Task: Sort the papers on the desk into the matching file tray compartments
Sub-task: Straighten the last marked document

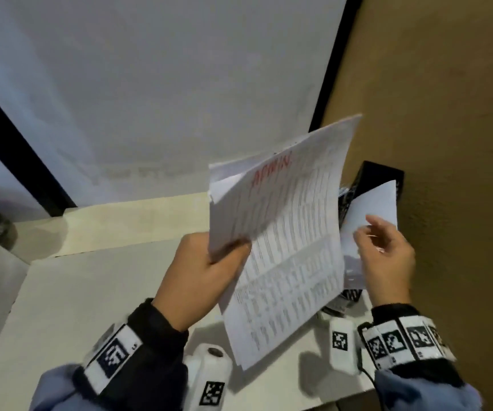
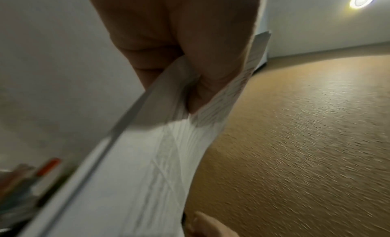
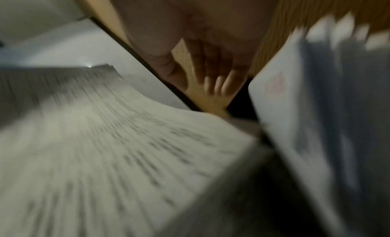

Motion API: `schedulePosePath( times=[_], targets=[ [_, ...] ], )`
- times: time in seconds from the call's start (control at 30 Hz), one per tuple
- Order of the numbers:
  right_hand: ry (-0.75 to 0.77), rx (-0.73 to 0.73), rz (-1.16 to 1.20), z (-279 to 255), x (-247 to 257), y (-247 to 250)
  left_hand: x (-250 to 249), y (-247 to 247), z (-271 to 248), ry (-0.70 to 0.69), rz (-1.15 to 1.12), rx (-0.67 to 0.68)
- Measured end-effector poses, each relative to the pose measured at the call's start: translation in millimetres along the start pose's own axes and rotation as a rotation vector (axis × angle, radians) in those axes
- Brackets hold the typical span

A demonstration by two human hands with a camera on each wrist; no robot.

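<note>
Left hand point(image 1: 206, 271) pinched the printed paper stack point(image 1: 281, 232), thumb clamped on top; right hand point(image 1: 384, 253) hung loosely spread beside a tray sheet point(image 1: 372, 209), gripping nothing.

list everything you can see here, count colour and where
stack of papers: several sheets, white with printed tables and red writing on the top sheet, held up over the desk
single paper: one, white, standing in the file tray by the right hand
file tray: one, black, far right of the desk against the wall
desk: one, white
wall: tan, on the right
panel: one, white with a black edge, behind the desk
left hand: grips the stack by its left edge
right hand: fingers loosely curled at the single paper, grip unclear
</note>
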State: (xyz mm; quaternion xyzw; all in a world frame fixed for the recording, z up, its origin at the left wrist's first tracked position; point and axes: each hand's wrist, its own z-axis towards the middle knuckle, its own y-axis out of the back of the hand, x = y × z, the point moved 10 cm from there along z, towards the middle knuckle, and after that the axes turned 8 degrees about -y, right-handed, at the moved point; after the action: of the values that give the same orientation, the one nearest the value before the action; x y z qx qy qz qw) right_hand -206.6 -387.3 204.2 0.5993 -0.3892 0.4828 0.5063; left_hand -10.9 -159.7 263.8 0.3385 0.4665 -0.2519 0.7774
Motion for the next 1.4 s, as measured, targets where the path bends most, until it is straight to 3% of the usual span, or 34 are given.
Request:
schedulePosePath(
  times=[0.07, 0.1, 0.17, 0.23, 0.33, 0.5, 0.67, 0.77, 0.9, 0.97, 1.1, 1.3, 1.4],
  targets=[
    [-0.039, -0.222, -0.306, 17, -8, 44, -24, -32, 21, -0.115, 0.037, 0.02],
    [-0.097, -0.252, -0.455, 25, -18, 55, -37, -47, 30, -0.174, 0.072, 0.022],
    [-0.25, -0.149, -0.56, 42, -49, 60, -55, -75, 47, -0.293, 0.166, -0.006],
    [-0.358, -0.046, -0.478, 53, -75, 56, -57, -106, 59, -0.329, 0.24, 0.018],
    [-0.336, 0.029, -0.343, 61, -83, 48, -42, -147, 73, -0.282, 0.257, 0.064],
    [-0.15, 0.064, -0.39, 64, -54, 38, -5, -200, 83, -0.212, 0.319, 0.11],
    [0.01, 0.082, -0.387, 57, -11, 35, 33, -226, 82, -0.05, 0.312, 0.136],
    [0.005, 0.073, -0.379, 57, 2, 37, 55, -234, 79, 0.052, 0.27, 0.153],
    [0.005, 0.014, -0.508, 58, 3, 35, 88, -260, 68, 0.183, 0.269, 0.345],
    [-0.084, 0.02, -0.583, 57, -12, 29, 101, -272, 59, 0.231, 0.304, 0.478],
    [-0.169, 0.141, -0.6, 53, -40, 12, 110, -276, 57, 0.214, 0.385, 0.62],
    [-0.099, 0.134, -0.669, 50, -13, 21, 87, -229, 41, 0.08, 0.33, 0.603],
    [0.004, 0.119, -0.618, 42, 12, 26, 117, -170, -11, 0.268, 0.177, 0.556]
  ],
)
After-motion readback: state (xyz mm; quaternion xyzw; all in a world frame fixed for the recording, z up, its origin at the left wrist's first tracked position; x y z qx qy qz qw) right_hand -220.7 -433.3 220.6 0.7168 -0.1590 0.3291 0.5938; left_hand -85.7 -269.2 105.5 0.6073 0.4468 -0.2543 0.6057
